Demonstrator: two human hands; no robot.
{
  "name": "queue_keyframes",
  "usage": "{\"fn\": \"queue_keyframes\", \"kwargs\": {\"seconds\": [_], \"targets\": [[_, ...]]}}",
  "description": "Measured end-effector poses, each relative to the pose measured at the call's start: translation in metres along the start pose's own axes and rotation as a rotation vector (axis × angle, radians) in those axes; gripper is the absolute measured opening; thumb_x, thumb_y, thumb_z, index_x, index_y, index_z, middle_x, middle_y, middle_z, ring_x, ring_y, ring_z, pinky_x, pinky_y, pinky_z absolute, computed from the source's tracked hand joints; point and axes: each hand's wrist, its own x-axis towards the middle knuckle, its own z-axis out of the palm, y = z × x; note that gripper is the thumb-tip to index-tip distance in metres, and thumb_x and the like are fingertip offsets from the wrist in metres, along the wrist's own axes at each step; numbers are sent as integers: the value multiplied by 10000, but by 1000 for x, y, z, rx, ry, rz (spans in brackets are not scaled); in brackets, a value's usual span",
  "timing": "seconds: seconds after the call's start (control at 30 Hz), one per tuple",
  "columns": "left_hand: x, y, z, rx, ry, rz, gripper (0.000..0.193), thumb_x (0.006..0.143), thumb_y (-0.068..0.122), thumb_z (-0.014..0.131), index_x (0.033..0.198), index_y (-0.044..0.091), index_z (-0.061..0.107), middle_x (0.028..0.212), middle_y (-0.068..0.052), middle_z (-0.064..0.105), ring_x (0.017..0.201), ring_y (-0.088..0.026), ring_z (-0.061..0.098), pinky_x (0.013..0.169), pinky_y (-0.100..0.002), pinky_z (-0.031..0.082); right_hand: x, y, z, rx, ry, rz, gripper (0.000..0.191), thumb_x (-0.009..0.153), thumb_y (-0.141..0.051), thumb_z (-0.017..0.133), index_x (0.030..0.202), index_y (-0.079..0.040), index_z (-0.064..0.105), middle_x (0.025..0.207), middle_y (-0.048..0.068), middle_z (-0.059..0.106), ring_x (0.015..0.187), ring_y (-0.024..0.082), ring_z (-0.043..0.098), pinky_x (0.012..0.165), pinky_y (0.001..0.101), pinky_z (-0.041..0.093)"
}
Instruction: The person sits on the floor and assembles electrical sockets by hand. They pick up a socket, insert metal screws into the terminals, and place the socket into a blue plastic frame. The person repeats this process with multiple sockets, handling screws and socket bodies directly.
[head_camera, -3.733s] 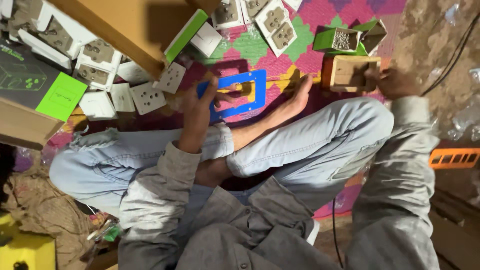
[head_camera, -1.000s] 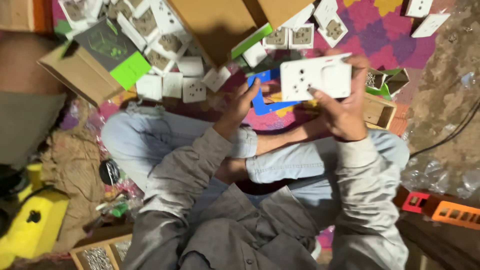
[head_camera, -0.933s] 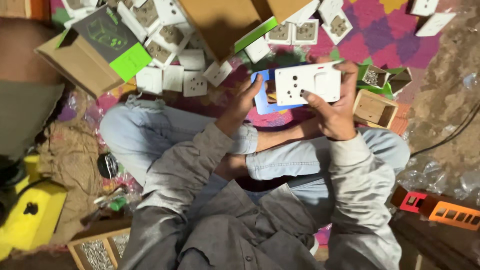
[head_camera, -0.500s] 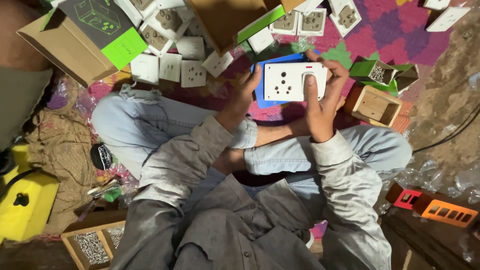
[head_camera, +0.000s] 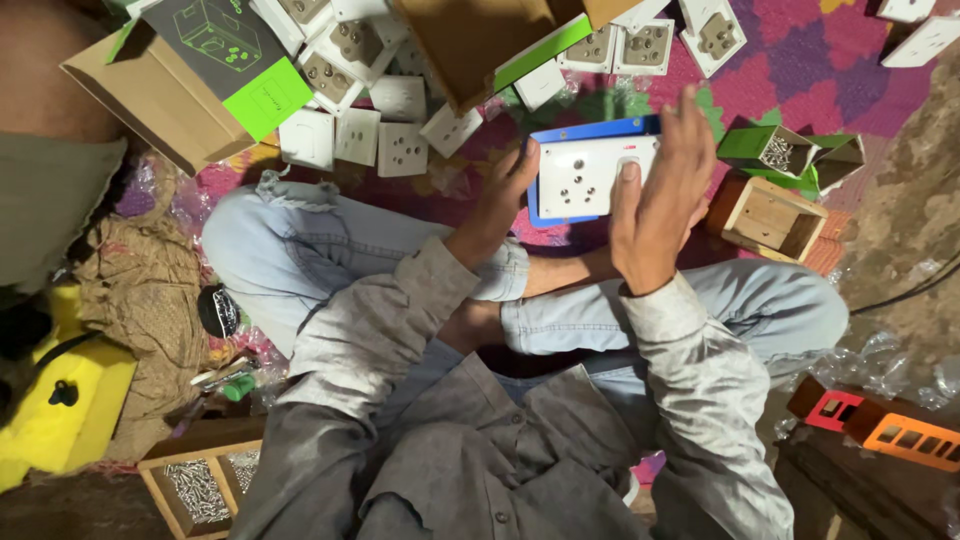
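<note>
While both hands (head_camera: 655, 195) clasp the white socket plate (head_camera: 590, 175): screws in green box (head_camera: 775, 152), wooden tray (head_camera: 200, 490).

Seated cross-legged, a person in grey sleeves raises both forearms toward the upper middle of the frame. The left hand (head_camera: 503, 200) curls its fingers inward, the right hand (head_camera: 655, 195) stands upright to its right, fingers (head_camera: 690, 125) extended upward, thumb pressed forward.

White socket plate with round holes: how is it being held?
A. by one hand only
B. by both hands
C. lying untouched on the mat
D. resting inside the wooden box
B: the left hand grips the white socket plate at one edge and the right hand at the other.
</note>
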Motion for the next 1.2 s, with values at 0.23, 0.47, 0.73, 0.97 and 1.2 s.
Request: {"fn": "queue_keyframes", "kwargs": {"seconds": [0.23,0.47,0.73,0.97,1.2], "targets": [[-29,26,-1,-44,-117,-96,388,1171,353,522,1126,-21,611,936,3,575,865,-78,506,795,-286,458,-10,-10,-12,236,13,64,502,1198,-302,461,1556,38,364,1607,208,412,1517,348,422,1274,417,311],[-26,50,1,-199,-225,-154,438,1154,373,482,1383,9,564,1202,0,660,1115,-75,588,997,-277,497,0,-11,-18,172,-36,103,493,1161,-316,496,1528,2,411,1543,201,453,1430,318,452,1231,390,338],[-17,48,-4,-244,-201,-245,422,1114,273,606,1425,-5,542,1253,-51,669,1142,-113,616,1005,-303,528,17,-4,-6,242,-195,101,731,964,-323,759,1513,-9,392,1519,218,388,1456,339,397,1223,429,330],[-13,54,-1,29,-251,-99,471,997,249,735,1352,-8,563,1195,-62,694,1078,-136,666,928,-309,576,3,8,6,186,-176,145,462,931,-212,834,1276,-48,575,1425,184,489,1357,306,474,1145,440,389],[-18,29,9,64,-165,-172,353,987,270,715,1210,2,656,1039,-72,713,932,-123,644,820,-313,556,-6,35,24,578,-65,529,431,1144,-385,360,1216,-57,629,1210,107,622,1169,203,539,1083,360,355]]}}
